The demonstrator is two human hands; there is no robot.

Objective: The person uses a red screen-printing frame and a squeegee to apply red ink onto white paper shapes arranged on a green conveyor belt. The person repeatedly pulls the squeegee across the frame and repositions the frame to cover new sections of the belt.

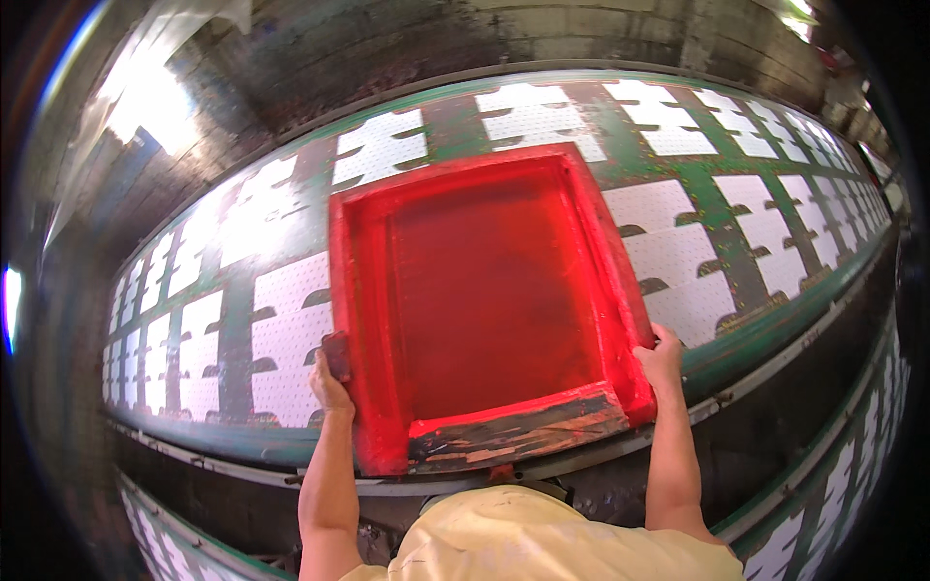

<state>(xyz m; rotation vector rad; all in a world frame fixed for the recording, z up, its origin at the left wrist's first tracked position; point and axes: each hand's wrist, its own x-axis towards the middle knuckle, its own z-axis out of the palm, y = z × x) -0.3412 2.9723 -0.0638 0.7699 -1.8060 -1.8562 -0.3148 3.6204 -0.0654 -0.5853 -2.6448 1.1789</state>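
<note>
Reaching forward with both arms, the left hand (332,389) is holding a red screen-printing frame (494,290) at a dark red block (335,356) on its side; the right hand (664,362) is gripping the other side. The fingers are curling closed, some tips hiding. The frame is covering white cut-outs (668,244) on the green surface (450,133); I can't tell if it's touching. Glare is whitening some on the left.

Remotely, I list around the framed screen (494,300): table (452,131) beneath; sheets (678,276) left, right and behind; wall (542,34) farther behind.
</note>
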